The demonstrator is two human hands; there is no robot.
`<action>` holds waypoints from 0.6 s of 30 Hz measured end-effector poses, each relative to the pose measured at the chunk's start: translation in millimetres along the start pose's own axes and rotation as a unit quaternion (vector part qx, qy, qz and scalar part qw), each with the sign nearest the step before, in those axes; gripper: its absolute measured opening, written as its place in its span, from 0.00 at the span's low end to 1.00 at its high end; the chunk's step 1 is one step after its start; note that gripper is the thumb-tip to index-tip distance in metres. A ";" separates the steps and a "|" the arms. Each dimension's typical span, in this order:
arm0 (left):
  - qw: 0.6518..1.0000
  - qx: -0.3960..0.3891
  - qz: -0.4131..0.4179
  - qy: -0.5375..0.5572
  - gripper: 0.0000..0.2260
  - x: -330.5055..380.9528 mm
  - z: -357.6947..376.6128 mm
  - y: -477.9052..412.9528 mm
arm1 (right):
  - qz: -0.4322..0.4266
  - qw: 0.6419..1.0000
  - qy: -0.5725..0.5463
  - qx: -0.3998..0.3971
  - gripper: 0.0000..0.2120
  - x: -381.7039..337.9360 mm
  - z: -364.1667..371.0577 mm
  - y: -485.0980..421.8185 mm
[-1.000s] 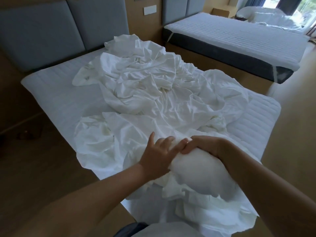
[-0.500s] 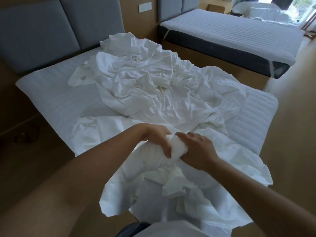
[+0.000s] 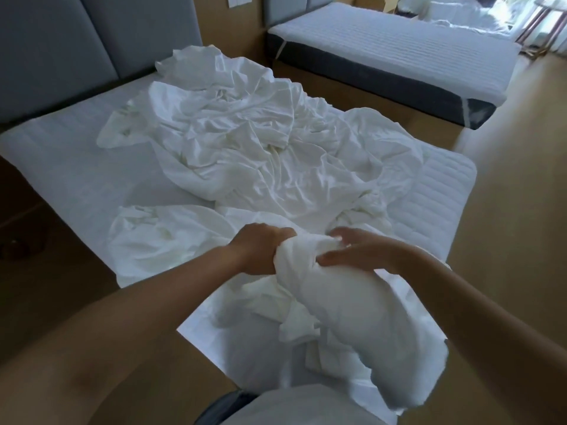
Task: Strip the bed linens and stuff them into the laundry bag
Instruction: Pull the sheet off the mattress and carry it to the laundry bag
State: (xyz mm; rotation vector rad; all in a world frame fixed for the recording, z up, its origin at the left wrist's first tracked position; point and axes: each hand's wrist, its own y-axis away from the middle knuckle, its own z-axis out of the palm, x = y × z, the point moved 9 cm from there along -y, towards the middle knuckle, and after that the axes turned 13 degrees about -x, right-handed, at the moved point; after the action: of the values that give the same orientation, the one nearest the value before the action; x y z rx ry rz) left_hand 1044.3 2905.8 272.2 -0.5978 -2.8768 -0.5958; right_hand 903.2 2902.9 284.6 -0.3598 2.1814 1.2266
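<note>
Grown bulkier since the earlier frame, sheet bundle sits lower centre, your left hand and right hand both clenching it; keep rolling mid-frame loose linens inward tightly.

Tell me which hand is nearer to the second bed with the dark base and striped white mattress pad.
Right. The right hand grips the bunched white sheet on the side toward the second bed; the left hand grips the same bunch on the opposite side, farther away.
</note>
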 end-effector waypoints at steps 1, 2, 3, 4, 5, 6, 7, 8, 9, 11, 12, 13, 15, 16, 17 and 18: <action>0.999 -0.040 -0.025 0.017 0.19 -4.5 2.1 -3.4 | -0.018 0.993 0.087 0.072 0.41 -10.1 -9.0 5.5; 0.996 -0.067 -0.042 0.051 0.19 -7.9 1.3 -5.9 | -0.044 0.979 0.165 0.108 0.47 -22.4 -6.8 10.1; 0.989 -0.094 -0.052 0.103 0.20 -10.0 1.4 -8.7 | -0.063 0.963 0.238 0.113 0.53 -32.8 5.9 11.6; 0.977 -0.126 -0.053 0.166 0.21 -11.3 2.5 -11.4 | -0.061 0.941 0.315 0.110 0.58 -36.8 23.9 9.6; 0.960 -0.158 -0.051 0.225 0.21 -12.8 4.0 -13.5 | -0.050 0.912 0.389 0.123 0.60 -37.1 40.3 5.7; 0.944 -0.189 -0.046 0.265 0.19 -13.2 4.8 -13.4 | -0.046 0.885 0.434 0.161 0.58 -37.9 49.3 2.7; 0.931 -0.217 -0.047 0.290 0.19 -13.2 3.9 -10.5 | -0.059 0.872 0.436 0.216 0.54 -39.7 47.8 0.5; 0.917 -0.240 -0.053 0.314 0.20 -15.1 5.3 -8.5 | -0.075 0.875 0.399 0.263 0.46 -40.1 39.0 0.5; 0.906 -0.251 -0.057 0.337 0.22 -16.8 7.4 -7.8 | -0.085 0.893 0.342 0.280 0.37 -37.3 27.8 -1.1; 0.913 -0.213 -0.060 0.344 0.26 -14.6 4.8 -7.8 | -0.062 0.937 0.238 0.249 0.23 -24.4 10.6 -10.5; 0.940 -0.152 -0.068 0.297 0.30 -14.8 -0.2 -6.9 | -0.040 0.955 0.192 0.223 0.19 -15.6 7.2 -16.3; 0.972 -0.055 -0.067 0.216 0.34 -13.4 -10.1 -3.5 | -0.030 0.970 0.134 0.201 0.15 -6.9 5.0 -21.6; 0.987 0.159 -0.014 0.025 0.39 9.3 -24.3 20.4 | -0.041 0.989 -0.024 0.138 0.11 7.8 7.3 -29.0; 0.979 0.198 0.006 -0.056 0.43 21.6 -13.8 30.4 | -0.054 0.989 -0.091 0.104 0.11 11.9 8.2 -30.5; 0.972 0.204 0.017 -0.117 0.46 29.5 2.7 34.5 | -0.066 0.987 -0.130 0.068 0.13 12.6 8.5 -30.2; 0.968 0.198 0.015 -0.154 0.47 32.0 16.4 34.4 | -0.071 0.985 -0.152 0.029 0.16 11.9 10.1 -29.4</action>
State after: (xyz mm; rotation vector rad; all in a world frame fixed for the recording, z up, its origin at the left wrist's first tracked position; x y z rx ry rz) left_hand 1028.3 2952.8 276.3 -0.7176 -3.1306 0.0948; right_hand 912.4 2896.4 253.3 -0.2784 1.8920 1.0610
